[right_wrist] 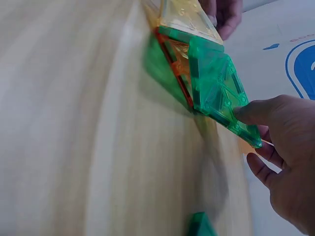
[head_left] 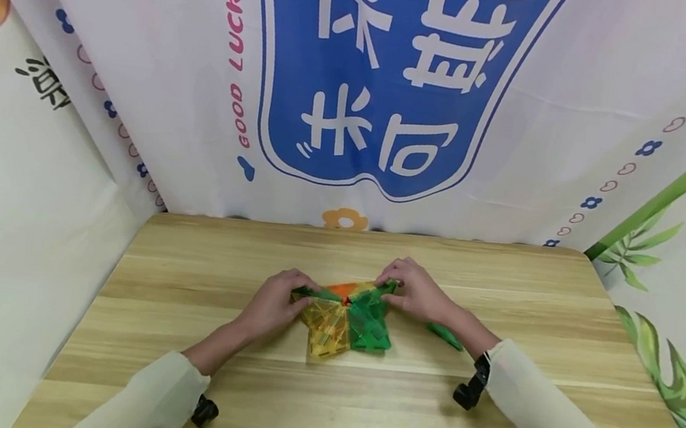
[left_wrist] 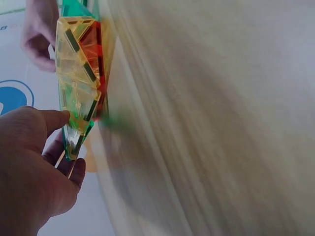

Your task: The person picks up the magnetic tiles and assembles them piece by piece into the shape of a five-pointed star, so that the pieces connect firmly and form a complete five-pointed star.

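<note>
a cluster of translucent plastic tiles [head_left: 347,317] is seen mid-tabletop, slightly toward the far edge, held between both hands. yellow tile [head_left: 327,325] sits front-left, green tile [head_left: 372,324] front-right, orange tile [head_left: 342,290] at the back. the panels are raised off the wood and meet at a central peak, so a shallow tent shape is formed rather than a flat layout.

left hand [head_left: 275,302]: closed on the left edge of the cluster; in the left wrist view the thumb is laid on the tile face near the lower tip and the fingers [left_wrist: 74,169] are curled behind it. right hand [head_left: 414,290]: closed on the upper right corner of the green tile; in the right wrist view the fingertip [right_wrist: 246,112] is pressed on the rim and the other fingers are curled underneath. the hands are kept apart, one per side.

handling, as judged: rigid, light, hard plastic, smooth and a bit slippery on the faces. triangular outlines with internal ribs, and dark strips set in the rims, likely magnets. the joints are probably held only at the edges, so they could hinge or pop apart if twisted. best taken by the rims or outer corners with support from below, not by the flat faces or the peak.

a loose green piece [head_left: 446,336] lies flat on the tabletop [head_left: 354,413] just beside the right wrist. tabletop is pale wood grain, matte. a printed fabric backdrop [head_left: 395,75] hangs behind it.
</note>
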A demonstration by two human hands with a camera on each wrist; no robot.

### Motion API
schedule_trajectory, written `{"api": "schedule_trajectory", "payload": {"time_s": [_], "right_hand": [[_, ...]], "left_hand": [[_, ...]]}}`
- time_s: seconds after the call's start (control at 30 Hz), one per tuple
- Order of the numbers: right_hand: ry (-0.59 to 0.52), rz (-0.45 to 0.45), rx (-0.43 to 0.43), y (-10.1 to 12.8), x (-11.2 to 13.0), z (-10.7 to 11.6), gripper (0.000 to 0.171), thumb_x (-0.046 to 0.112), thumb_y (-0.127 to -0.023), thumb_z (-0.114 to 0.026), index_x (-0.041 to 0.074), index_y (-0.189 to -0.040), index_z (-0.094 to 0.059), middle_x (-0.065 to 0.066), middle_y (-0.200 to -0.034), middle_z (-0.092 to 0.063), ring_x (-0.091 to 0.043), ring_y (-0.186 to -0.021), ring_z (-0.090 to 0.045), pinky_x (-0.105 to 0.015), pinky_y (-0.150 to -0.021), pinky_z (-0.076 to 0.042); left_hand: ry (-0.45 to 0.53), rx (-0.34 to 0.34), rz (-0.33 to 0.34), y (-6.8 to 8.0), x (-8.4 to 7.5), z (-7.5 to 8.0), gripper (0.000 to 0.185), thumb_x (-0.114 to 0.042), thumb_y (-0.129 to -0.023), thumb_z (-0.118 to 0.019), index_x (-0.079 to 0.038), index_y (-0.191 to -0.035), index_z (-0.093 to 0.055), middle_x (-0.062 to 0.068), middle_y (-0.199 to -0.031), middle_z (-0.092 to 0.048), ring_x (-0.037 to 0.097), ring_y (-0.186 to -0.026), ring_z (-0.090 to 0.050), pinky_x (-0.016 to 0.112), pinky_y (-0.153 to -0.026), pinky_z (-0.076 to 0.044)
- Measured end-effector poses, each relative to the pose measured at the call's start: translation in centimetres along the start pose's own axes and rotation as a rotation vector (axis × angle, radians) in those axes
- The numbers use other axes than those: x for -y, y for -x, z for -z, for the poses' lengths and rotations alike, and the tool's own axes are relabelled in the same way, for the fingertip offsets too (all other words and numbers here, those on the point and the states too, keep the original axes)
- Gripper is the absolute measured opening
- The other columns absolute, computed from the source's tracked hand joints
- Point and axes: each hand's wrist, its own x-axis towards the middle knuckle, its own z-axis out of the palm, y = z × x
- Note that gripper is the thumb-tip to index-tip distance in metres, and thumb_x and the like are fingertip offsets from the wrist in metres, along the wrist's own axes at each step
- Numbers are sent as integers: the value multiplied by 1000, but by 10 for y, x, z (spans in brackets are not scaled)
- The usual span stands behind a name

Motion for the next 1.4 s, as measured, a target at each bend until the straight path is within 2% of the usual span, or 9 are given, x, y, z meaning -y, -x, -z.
{"api": "schedule_trajectory", "payload": {"time_s": [0.2,0.33,0.47,0.53,0.73,0.97,1.17,1.27,1.4], "right_hand": [[-22,-23,-11,10,4,2,22,9,-91,-84,13,-112,-80,-2,-112,-70,-23,-103,-59,-40,-83,-53],[-33,-43,-32,16,4,5,26,9,-92,-83,9,-117,-77,-4,-114,-71,-22,-104,-63,-41,-85,-57],[-52,-62,-63,27,3,13,31,6,-92,-82,4,-122,-74,-8,-117,-71,-26,-105,-66,-46,-87,-61],[-57,-72,-75,35,0,19,30,5,-92,-82,3,-121,-74,-9,-117,-71,-28,-105,-66,-47,-87,-61],[-16,-149,-105,65,-12,41,27,3,-93,-81,0,-119,-74,-14,-115,-71,-32,-104,-67,-48,-84,-61],[23,-284,-104,102,-23,59,28,9,-94,-81,-1,-118,-74,-15,-115,-73,-33,-103,-68,-47,-83,-61],[49,-367,-91,123,-28,63,35,10,-89,-86,-3,-119,-74,-16,-113,-74,-32,-102,-68,-50,-84,-60],[62,-398,-80,129,-29,64,39,11,-86,-88,-3,-120,-74,-15,-112,-74,-30,-101,-68,-47,-83,-58],[68,-421,-75,135,-30,63,46,14,-84,-90,-2,-123,-73,-14,-113,-74,-27,-101,-69,-40,-82,-58]], "left_hand": [[9,-10,-37,-12,-1,-1,18,4,-95,-76,-2,-111,-78,11,-113,-74,30,-110,-69,48,-94,-58],[14,-22,-46,-18,-8,-3,21,3,-94,-77,-2,-114,-78,11,-115,-74,32,-114,-67,52,-101,-55],[42,-36,-80,-26,-28,-7,23,1,-94,-77,-3,-117,-77,10,-119,-74,32,-119,-66,52,-107,-52],[67,-39,-117,-30,-42,-10,24,3,-94,-77,-3,-117,-77,11,-119,-74,32,-118,-66,51,-105,-53],[147,52,-179,-41,-84,-26,25,-1,-98,-74,-1,-122,-74,13,-122,-72,32,-112,-69,49,-95,-59],[172,204,-133,-50,-113,-56,32,-8,-101,-72,-5,-133,-70,13,-131,-70,30,-120,-68,38,-100,-57],[248,331,-40,-56,-130,-85,44,-13,-102,-71,-5,-145,-62,11,-144,-65,27,-130,-64,29,-103,-55],[290,349,-2,-61,-134,-99,49,-12,-102,-71,-2,-149,-58,13,-147,-63,26,-132,-63,30,-104,-55],[285,343,37,-68,-138,-112,53,-12,-101,-72,-1,-150,-56,16,-145,-64,27,-131,-63,30,-104,-55]]}}
